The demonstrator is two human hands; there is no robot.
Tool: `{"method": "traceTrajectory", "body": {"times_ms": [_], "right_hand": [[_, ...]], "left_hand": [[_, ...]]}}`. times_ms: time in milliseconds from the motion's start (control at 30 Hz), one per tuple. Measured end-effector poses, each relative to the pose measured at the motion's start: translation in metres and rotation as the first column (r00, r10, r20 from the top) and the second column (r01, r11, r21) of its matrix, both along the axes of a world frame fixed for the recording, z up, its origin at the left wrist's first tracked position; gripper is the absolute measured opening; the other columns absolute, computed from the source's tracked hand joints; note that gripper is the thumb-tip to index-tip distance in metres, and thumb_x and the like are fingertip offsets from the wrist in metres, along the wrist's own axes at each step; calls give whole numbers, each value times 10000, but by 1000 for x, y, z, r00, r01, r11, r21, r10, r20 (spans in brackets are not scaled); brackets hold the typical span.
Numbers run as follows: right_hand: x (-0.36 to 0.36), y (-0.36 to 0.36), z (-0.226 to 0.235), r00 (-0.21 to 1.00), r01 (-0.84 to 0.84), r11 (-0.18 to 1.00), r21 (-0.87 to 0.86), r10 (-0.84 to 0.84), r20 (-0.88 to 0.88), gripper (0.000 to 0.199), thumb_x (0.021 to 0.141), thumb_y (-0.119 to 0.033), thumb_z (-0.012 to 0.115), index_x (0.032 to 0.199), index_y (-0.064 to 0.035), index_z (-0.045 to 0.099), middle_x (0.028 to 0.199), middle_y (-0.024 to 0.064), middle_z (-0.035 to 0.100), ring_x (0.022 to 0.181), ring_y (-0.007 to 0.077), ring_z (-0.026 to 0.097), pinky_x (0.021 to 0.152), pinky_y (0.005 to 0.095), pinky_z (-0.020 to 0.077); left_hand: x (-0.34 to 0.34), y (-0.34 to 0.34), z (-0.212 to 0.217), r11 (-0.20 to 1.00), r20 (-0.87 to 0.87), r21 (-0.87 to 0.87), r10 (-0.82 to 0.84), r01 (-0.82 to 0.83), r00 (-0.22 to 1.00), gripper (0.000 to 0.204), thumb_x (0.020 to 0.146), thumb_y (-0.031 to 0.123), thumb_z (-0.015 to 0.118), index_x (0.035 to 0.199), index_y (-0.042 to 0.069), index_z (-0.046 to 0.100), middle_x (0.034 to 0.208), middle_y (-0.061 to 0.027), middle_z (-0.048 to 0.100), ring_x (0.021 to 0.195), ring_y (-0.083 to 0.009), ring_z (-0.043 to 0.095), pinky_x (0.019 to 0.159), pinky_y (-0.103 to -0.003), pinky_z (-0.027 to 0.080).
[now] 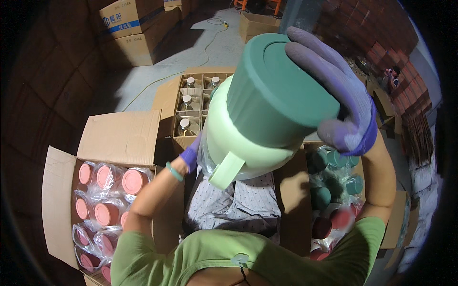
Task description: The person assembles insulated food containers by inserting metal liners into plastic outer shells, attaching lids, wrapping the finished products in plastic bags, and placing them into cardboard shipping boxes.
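Note:
Close in front of me is a large thermos flask [224,124] with a pale green body and handle, tilted. A dark green cup lid [267,95] covers its top. My right hand [346,95], in a grey and purple glove, grips the lid with its thumb at the near edge and fingers stretched across the top. At the flask's left side is my left hand [192,153], in a purple glove. It holds the body, and its fingers are hidden behind it. Clear plastic shows around the flask's lower part.
An open carton [119,136] on the left holds several bagged flasks with pink lids. A divided carton [167,109] ahead holds several glass flasks with pale stoppers. Green and dark red lids fill a carton [307,186] on the right. Stacked boxes [129,47] stand behind; a cable [208,47] crosses the floor.

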State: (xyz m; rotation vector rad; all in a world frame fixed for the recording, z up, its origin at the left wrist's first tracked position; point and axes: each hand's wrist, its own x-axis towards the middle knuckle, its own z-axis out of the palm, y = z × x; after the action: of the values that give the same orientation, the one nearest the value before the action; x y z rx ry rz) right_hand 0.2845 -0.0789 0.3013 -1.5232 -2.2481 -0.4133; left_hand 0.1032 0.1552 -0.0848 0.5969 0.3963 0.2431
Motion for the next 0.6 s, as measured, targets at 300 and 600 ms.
{"method": "traceTrajectory", "body": {"times_ms": [300,600], "right_hand": [[-69,-56,-165,893,-330,943,-29,322,313,575,820,-274,615,1382,-190,528,1460,6,466,1334,218,459,1100,518,316],[-76,-38,-299,738,-655,741,-151,669,82,471,888,-177,477,1339,-74,568,1495,91,466,1396,231,422,1140,430,360]], "left_hand": [[117,87,121,996,344,89,-51,21,938,550,1030,483,389,1294,41,582,1208,-135,656,1074,-246,640,981,-383,504],[120,92,128,968,174,250,-26,-19,984,639,987,589,440,1332,62,549,1236,-127,638,1073,-244,641,949,-393,528]]}}
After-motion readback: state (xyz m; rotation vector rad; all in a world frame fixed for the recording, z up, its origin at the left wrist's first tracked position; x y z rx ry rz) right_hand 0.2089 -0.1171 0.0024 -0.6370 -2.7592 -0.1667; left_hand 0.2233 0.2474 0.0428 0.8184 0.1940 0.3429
